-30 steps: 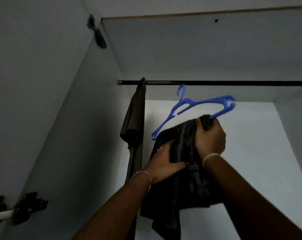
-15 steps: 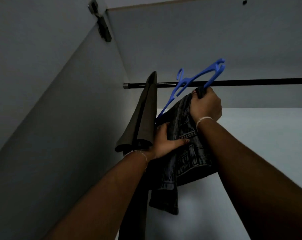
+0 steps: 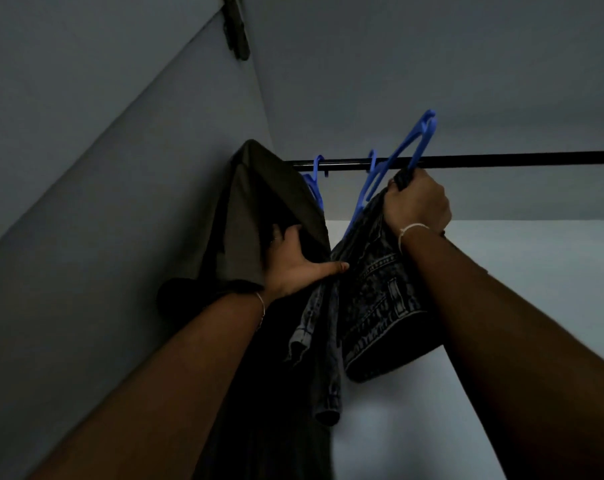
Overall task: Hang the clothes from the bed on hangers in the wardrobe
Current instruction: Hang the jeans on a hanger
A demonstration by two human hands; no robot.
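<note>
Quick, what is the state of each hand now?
Left hand: open, pressing the olive garment.
Right hand: closed on the blue hanger and jeans.

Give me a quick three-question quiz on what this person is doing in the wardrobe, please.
1. True or false: the right hand grips the blue hanger that carries the dark jeans.
2. The left hand has its fingers against: A) the olive garment hanging from the rail; B) the wardrobe ceiling; C) a door hinge.
3. Fill in: the olive garment hangs to the ___ of the dark jeans.
Key: 1 true; 2 A; 3 left.
</note>
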